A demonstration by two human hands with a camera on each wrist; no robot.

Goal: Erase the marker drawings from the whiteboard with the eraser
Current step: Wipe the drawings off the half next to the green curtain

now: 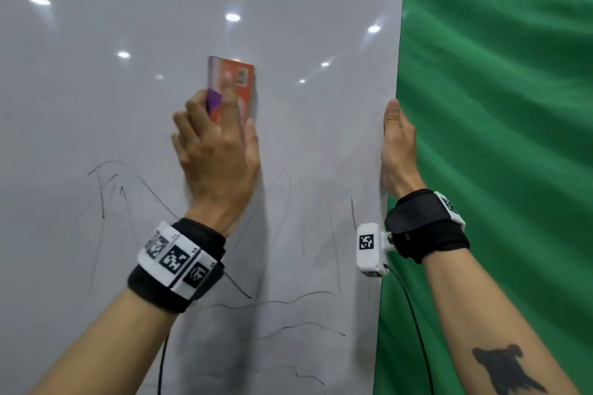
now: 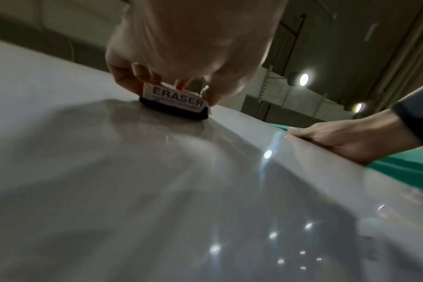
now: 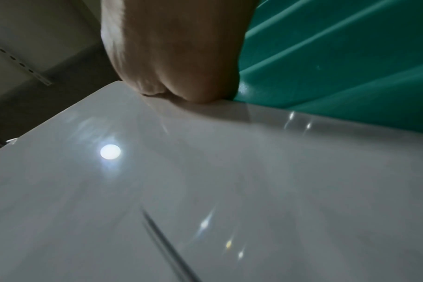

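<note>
Step in hand: wiping. Best done, I judge, by keeping the eraser (image 1: pixel 231 88) flat, felt side pressed to the whiteboard (image 1: pixel 96 90), working downward in overlapping passes.

Left hand (image 1: pixel 218 151): fingers curled round the eraser, mid-board.

Right hand (image 1: pixel 398 151): clasping the whiteboard's right edge, steadying it.

Marker drawings (image 1: pixel 272 301): on the whiteboard's lower half, below both hands.

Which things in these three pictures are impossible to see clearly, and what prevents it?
- Right hand fingers: in the head and right wrist views they go behind the whiteboard edge.
- Eraser felt contact: in the head view the left hand covers its lower part.
- Marker drawings: faint, cut off by the bottom edge in the head view; motion blur hides them in the left wrist view.
- Small print on the eraser: too small.
</note>
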